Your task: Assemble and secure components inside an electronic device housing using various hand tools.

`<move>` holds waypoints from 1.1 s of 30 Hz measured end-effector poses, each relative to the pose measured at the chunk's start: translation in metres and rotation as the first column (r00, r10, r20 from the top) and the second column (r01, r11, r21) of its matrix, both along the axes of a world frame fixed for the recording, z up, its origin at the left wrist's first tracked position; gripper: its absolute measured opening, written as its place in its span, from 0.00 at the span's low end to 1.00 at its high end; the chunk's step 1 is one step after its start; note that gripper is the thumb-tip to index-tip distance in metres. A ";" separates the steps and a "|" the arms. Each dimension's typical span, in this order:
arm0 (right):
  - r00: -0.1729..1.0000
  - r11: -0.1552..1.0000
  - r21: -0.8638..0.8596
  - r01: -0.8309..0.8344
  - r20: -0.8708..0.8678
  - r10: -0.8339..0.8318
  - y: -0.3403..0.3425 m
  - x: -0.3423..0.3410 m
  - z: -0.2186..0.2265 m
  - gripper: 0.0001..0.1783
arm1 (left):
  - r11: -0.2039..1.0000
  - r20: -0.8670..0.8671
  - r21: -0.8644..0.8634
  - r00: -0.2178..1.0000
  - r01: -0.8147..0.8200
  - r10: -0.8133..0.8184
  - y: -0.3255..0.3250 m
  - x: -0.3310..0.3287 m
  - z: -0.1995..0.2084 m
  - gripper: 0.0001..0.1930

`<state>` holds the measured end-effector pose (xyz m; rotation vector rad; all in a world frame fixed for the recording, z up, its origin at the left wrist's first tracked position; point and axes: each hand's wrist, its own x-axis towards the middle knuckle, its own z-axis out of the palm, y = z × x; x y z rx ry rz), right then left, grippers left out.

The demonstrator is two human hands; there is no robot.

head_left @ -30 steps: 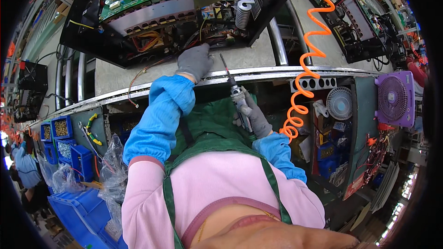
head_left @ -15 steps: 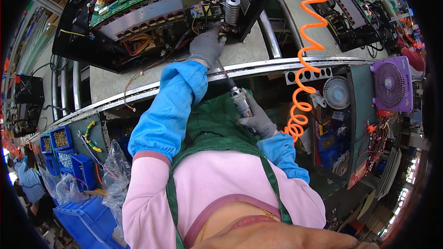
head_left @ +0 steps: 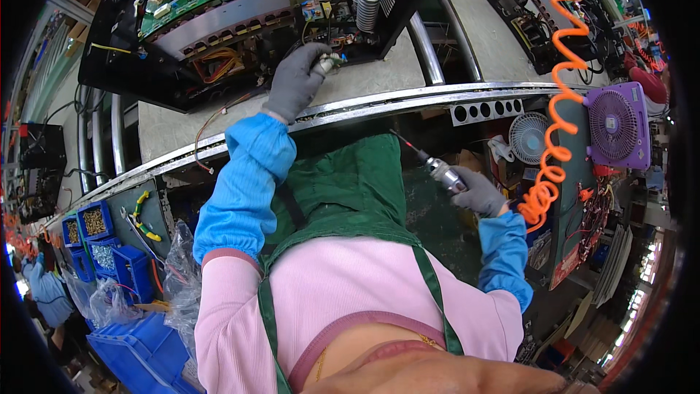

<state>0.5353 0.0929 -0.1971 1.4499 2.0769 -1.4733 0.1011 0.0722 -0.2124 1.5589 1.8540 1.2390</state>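
At twelve o'clock, left hand (head_left: 300, 76) fingers pinch small part at open black chassis (head_left: 240, 29) edge on surface (head_left: 379, 76). Right hand (head_left: 477, 191) grips screwdriver (head_left: 437, 169), off work. Placement step; driver must come up next.

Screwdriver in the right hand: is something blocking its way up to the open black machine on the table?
Partly. The screwdriver in the right hand sits below the table's metal edge, which lies between it and the open black unit.
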 end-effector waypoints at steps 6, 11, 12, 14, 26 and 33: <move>0.916 0.983 0.053 -0.173 0.375 0.141 0.063 0.001 0.019 0.24 | 0.991 -0.019 0.064 0.993 0.119 -0.118 -0.054 0.014 -0.026 0.13; 0.769 0.898 0.145 -0.415 0.583 0.261 0.116 -0.009 0.003 0.25 | 0.999 0.403 -0.019 0.914 -0.045 0.048 -0.059 0.002 -0.072 0.15; 0.861 0.911 0.204 -0.359 0.449 0.239 0.112 -0.035 0.020 0.25 | 0.999 0.404 -0.027 0.913 -0.041 0.048 -0.060 -0.003 -0.075 0.15; 0.767 0.924 0.006 -0.381 0.561 0.313 0.131 -0.045 0.017 0.23 | 0.998 0.348 -0.057 0.937 -0.004 0.024 -0.060 -0.004 -0.077 0.14; 0.501 0.851 -0.002 -0.525 0.807 0.311 0.148 -0.038 -0.025 0.20 | 0.999 0.333 -0.019 0.942 -0.029 0.033 -0.062 0.003 -0.069 0.14; 0.544 0.715 0.204 -0.669 0.790 0.283 0.117 -0.103 0.008 0.18 | 1.000 0.324 -0.009 0.946 -0.019 0.021 -0.065 0.001 -0.066 0.15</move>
